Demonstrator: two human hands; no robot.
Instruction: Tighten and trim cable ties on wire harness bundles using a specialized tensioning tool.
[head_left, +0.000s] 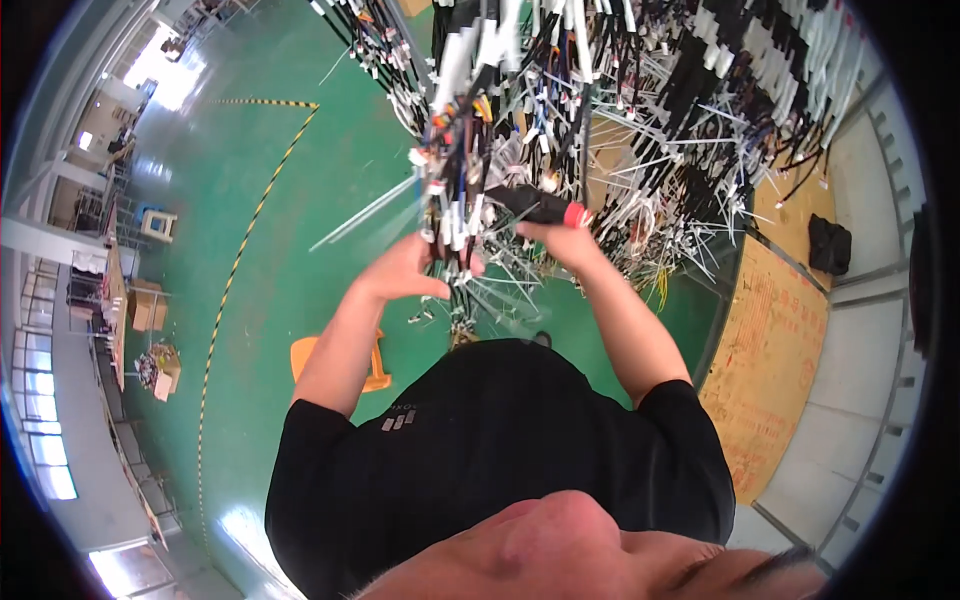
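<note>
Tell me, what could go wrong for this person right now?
The left hand is at the hanging wire bundle, whose loose ends might snag its fingers. The black-and-red tool in the right hand is close to those wires and could catch one. The orange stool, partly hidden by the left forearm, might get bumped.

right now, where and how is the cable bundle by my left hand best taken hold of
Probably around the lower part of the cable bundle, from the left with the left hand: its strands run close together there and spread higher up, while the black, red-ended tool at the right hand crowds its right side.
</note>
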